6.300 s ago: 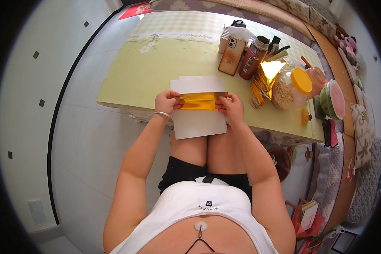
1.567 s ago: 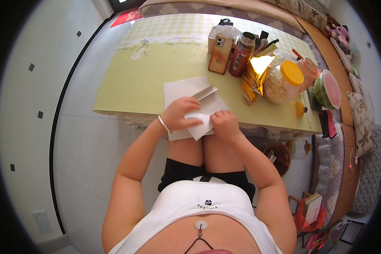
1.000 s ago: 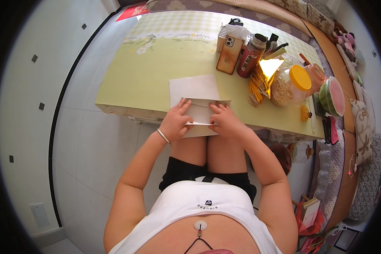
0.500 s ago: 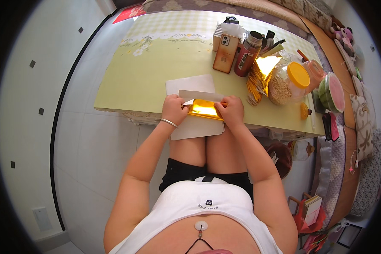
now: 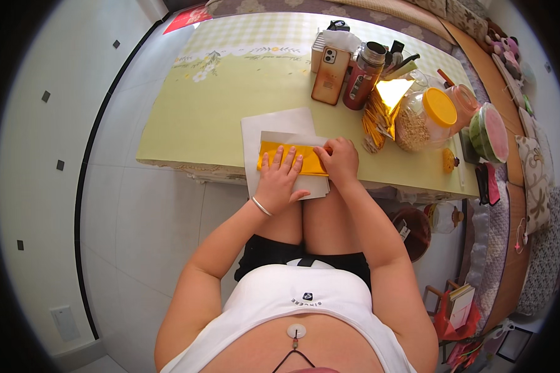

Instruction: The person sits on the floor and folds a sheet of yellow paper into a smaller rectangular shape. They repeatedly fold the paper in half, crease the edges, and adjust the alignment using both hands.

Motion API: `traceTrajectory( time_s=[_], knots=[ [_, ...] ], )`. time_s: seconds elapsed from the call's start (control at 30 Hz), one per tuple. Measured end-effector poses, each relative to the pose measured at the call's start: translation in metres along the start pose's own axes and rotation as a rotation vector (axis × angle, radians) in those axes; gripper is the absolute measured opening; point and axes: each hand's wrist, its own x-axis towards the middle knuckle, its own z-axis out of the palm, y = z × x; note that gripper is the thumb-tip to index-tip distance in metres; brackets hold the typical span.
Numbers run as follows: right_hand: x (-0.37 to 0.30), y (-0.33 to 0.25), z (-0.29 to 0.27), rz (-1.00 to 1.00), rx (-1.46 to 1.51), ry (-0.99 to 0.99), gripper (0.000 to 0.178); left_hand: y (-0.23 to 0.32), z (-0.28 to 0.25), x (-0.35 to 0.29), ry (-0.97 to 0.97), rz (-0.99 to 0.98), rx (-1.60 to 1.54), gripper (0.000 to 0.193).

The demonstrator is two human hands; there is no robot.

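Observation:
A strip of shiny gold foil paper point(image 5: 308, 163) lies flat across white-grey sheets of paper point(image 5: 256, 125) at the table's near edge. My left hand point(image 5: 282, 177) presses on the foil's left half, fingers spread, thumb pointing right. At the foil's right end my right hand point(image 5: 341, 159) has its fingers curled and pinches the corner between thumb and fingers. The lower part of the sheets reaches past the table edge over my thighs.
On the yellow-green table point(image 5: 199, 118) stand a phone point(image 5: 330, 76), a dark red bottle point(image 5: 362, 78), a gold foil stack point(image 5: 382, 115), a yellow-lidded jar point(image 5: 420, 121) and a cut watermelon point(image 5: 488, 133). A brown bin point(image 5: 414, 233) is below the table, right.
My left hand has let go of the foil's left end and now lies flat on it. The lifted left corner is down. My right hand has stayed in place.

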Motion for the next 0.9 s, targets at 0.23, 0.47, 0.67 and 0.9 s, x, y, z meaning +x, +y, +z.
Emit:
traceTrajectory(
  time_s=[0.23,0.47,0.67,0.9],
  knots=[
    [0.001,-0.004,-0.001,0.008,-0.015,-0.004,0.027,0.009,0.002,-0.008,0.032,-0.067,0.035,0.091],
    [0.003,-0.006,-0.002,0.042,-0.028,-0.059,0.028,0.019,0.002,-0.014,0.09,-0.112,0.093,0.086],
    [0.002,-0.006,-0.003,0.026,-0.048,-0.057,0.03,0.003,0.001,0.003,0.142,-0.131,-0.1,0.083],
    [0.002,-0.006,-0.004,0.021,-0.042,-0.053,0.029,0.0,-0.005,0.016,-0.031,-0.054,0.061,0.089]
  ],
)
